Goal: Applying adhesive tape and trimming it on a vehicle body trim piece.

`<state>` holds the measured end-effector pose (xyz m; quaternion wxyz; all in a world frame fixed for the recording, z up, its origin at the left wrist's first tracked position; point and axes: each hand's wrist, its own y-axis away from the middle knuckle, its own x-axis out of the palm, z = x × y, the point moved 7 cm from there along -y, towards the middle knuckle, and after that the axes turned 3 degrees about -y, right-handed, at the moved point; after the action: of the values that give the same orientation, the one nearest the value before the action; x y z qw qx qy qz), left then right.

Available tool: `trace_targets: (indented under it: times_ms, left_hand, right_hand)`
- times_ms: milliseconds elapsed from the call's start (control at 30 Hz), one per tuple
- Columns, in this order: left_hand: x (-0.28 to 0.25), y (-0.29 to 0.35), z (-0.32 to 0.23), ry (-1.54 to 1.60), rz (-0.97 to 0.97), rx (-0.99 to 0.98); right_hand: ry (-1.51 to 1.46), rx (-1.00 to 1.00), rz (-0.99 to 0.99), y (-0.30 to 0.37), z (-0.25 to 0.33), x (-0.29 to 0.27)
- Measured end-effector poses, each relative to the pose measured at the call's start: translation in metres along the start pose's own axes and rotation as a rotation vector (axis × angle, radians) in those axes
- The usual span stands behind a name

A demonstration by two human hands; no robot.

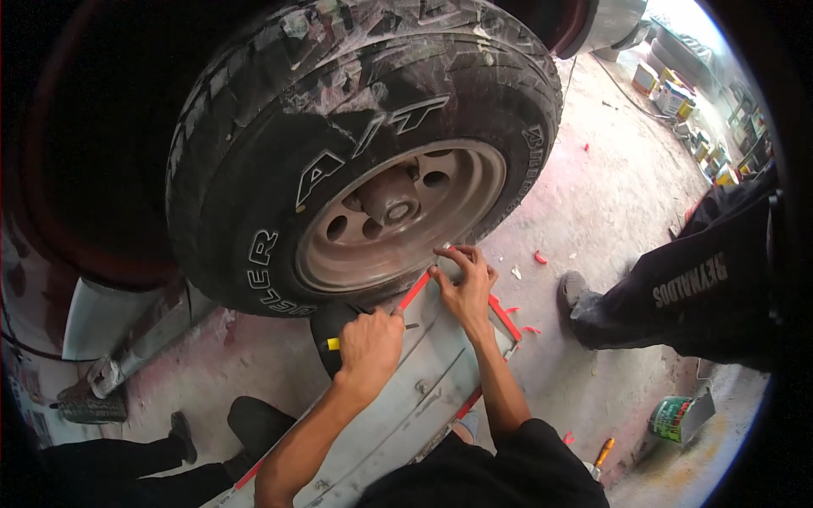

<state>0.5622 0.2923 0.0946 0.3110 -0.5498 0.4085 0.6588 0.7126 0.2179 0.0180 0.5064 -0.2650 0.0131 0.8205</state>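
1. Red tape [413, 292] is set along the panel [440, 366].
2. A yellow-ended tool [333, 345] is clasped by the left hand [371, 345].
3. The right hand [467, 289] is half-curled at the tape, grip unclear.
4. The panel is crowded by a white-lettered tire [229, 203].

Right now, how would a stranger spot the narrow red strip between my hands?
Find the big black rubber tyre; below it is a grey metal panel. At its upper end, the narrow red strip slants between your left hand and right hand. Unlike the red edging along the panel's right, it bridges your hands.
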Motion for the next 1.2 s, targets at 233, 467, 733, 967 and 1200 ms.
trace_targets:
  times_ms: [233,467,733,967,1200]
  left_hand:
    - [0.010,-0.003,-0.004,-0.044,0.058,0.009]
    - [0.005,-0.005,-0.003,0.006,0.118,-0.019]
    - [0.008,-0.006,0.000,0.056,0.147,-0.048]
    - [0.007,-0.007,0.001,0.061,0.075,-0.018]
    - [0.009,-0.007,-0.002,0.072,0.071,-0.030]
  right_hand:
    - [-0.022,0.063,0.035,0.001,0.000,-0.001]
    - [-0.020,0.016,0.022,0.002,0.000,0.000]
    - [0.138,-0.035,0.058,0.005,0.013,0.001]
    - [-0.052,0.088,-0.046,0.005,-0.001,0.004]
    - [-0.060,0.127,-0.120,0.002,-0.008,0.005]
